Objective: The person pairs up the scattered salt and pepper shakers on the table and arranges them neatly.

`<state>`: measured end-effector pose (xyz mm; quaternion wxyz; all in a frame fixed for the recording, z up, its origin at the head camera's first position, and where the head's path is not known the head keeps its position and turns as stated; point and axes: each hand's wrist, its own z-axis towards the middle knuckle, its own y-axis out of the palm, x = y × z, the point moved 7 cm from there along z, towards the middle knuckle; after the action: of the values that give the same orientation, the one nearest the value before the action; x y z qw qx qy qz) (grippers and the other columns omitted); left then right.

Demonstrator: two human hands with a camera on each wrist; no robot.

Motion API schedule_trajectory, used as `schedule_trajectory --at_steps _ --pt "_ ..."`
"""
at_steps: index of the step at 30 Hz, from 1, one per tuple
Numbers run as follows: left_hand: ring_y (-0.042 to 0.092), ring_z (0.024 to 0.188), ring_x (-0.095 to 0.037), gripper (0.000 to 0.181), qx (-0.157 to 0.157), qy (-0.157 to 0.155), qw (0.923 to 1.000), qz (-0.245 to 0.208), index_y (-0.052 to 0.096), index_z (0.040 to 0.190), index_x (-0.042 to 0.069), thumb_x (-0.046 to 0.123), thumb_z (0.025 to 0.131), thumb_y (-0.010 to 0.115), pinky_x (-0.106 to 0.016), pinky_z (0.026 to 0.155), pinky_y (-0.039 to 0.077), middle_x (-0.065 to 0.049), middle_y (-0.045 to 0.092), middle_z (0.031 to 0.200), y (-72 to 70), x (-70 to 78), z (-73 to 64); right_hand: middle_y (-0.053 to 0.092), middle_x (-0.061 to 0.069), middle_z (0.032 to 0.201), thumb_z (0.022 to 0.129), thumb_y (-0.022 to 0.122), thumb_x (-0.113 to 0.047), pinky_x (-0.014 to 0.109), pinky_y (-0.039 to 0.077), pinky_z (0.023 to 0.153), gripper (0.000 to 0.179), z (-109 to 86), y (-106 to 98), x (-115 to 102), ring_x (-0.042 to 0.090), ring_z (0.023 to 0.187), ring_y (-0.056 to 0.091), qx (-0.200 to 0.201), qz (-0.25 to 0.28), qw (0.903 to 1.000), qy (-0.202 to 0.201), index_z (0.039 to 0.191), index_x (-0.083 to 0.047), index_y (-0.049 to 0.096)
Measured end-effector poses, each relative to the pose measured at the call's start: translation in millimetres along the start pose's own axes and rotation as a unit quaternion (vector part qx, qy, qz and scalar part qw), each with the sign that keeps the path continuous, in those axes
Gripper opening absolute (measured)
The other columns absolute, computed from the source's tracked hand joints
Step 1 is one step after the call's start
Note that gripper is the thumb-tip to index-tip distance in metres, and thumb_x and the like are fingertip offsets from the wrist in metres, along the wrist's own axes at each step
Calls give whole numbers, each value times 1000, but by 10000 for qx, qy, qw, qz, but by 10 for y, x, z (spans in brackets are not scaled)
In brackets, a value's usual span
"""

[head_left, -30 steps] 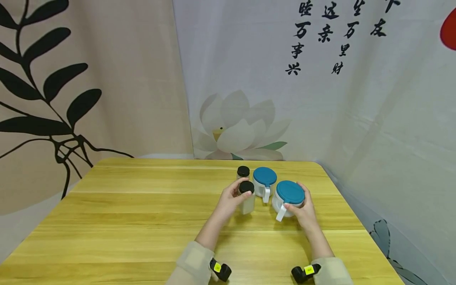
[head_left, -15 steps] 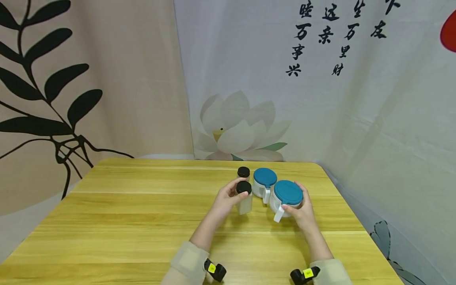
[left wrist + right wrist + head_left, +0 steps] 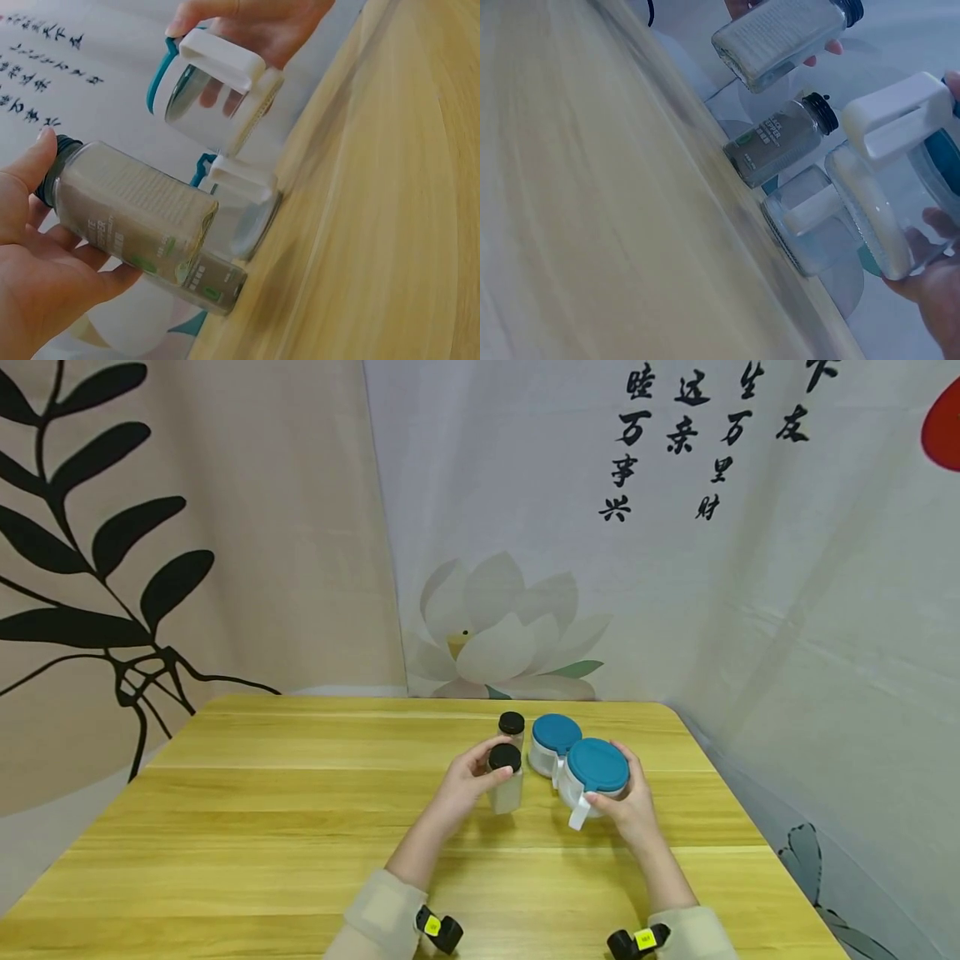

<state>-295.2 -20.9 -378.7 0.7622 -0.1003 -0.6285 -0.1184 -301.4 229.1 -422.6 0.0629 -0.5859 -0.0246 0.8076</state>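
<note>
We see the left hand (image 3: 459, 785) curled round a clear glass bottle with a black screw lid and pale contents (image 3: 506, 793), opened only as wide as its body, thumb up against the lid. The right hand (image 3: 633, 802) spreads wider, clasping a round clear jar with a blue lid (image 3: 597, 766) from its 3 o'clock side, its thumb near the top of the jar's white handle (image 3: 580, 812), which points toward 7 o'clock. Taking 12 as the far edge of the yellow wooden table (image 3: 262, 827), we find the held bottle at the jar's 9 o'clock. A second black-lidded glass bottle (image 3: 512, 724) stands at 12 from the held one, and a second blue-lidded clear jar (image 3: 555, 733) stands at 10 o'clock from the gripped jar. From the head, we see both blue lids from above, but the front bottle hides most of the rear one. The right wrist view shows us that rear bottle's black pepper label (image 3: 769, 139) and a pale layer (image 3: 874, 214) in the held jar's bottom; both wrist views show the held pieces raised off the wood.
</note>
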Motion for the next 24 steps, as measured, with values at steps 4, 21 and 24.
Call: schedule_trajectory --at_steps 4,21,24 --pt "56 106 -23 46 -28 82 10000 46 52 136 5 5 92 64 -37 89 46 -17 55 131 -28 24 -18 37 21 143 75 70 4 23 39 91 86 -9 38 -19 34 124 39 -75 106 9999 -7 148 -6 27" --pt "56 102 -22 46 -109 34 9999 45 52 137 8 6 92 64 -34 86 47 -11 60 122 -217 -205 0 43 19 139 73 72 6 26 39 93 85 -39 189 -99 24 117 45 -261 100 9994 -188 146 -2 29" --pt "56 102 -22 46 -103 70 9999 41 52 136 8 7 92 64 -33 86 46 -11 61 120 -248 -193 -21 42 18 140 73 72 4 30 39 93 85 -45 222 -93 27 119 44 -327 38 9993 -177 146 -3 29"
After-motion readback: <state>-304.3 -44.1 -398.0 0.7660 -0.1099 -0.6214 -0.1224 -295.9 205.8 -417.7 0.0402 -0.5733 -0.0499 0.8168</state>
